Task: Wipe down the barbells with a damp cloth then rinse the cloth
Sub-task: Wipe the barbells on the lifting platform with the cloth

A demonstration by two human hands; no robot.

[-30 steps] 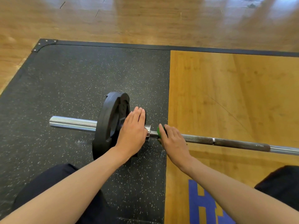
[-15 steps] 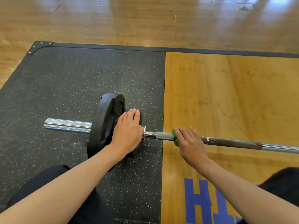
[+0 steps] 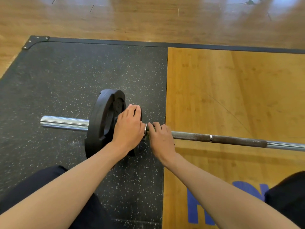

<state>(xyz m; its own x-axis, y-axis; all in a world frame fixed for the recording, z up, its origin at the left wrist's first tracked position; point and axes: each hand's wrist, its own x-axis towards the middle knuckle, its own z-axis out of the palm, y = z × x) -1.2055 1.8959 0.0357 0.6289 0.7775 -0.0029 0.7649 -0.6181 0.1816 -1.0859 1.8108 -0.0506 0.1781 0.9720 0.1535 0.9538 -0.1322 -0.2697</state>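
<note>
R hand [image 3: 160, 139] is wrapped over the barbell [image 3: 231, 140] shaft, fingers curled down round it in a narrow grip, w/ the cloth [image 3: 147, 137] bunched underneath. Only a thin green sliver of cloth shows, at the thumb-side edge of the grip; the rest is hidden by the hand. The grip sits at the inner end of the shaft, hard up against the shiny collar [image 3: 145, 129], which is just L of it.

L hand [image 3: 127, 129] is directly L of that grip, almost touching it, w/ the collar btwn them. Its fingers are straight & together, laid flat on the inner face of the black plate [image 3: 100, 123], holding nothing. The plate stands upright on its edge on the speckled rubber mat [image 3: 66, 80]. It is threaded on the bar's chrome sleeve [image 3: 64, 123], which sticks out well L of both hands.

R of the grip the shaft runs on bare: a dark knurled stretch, a thin bright ring mark [image 3: 211, 138] partway along, then smooth chrome to the frame edge. That part lies over the wood platform [image 3: 231, 90]; the mat/wood seam passes under the R hand. Blue lettering [image 3: 193, 205] sits on the wood nearer the person than the grip, below the R forearm.
</note>
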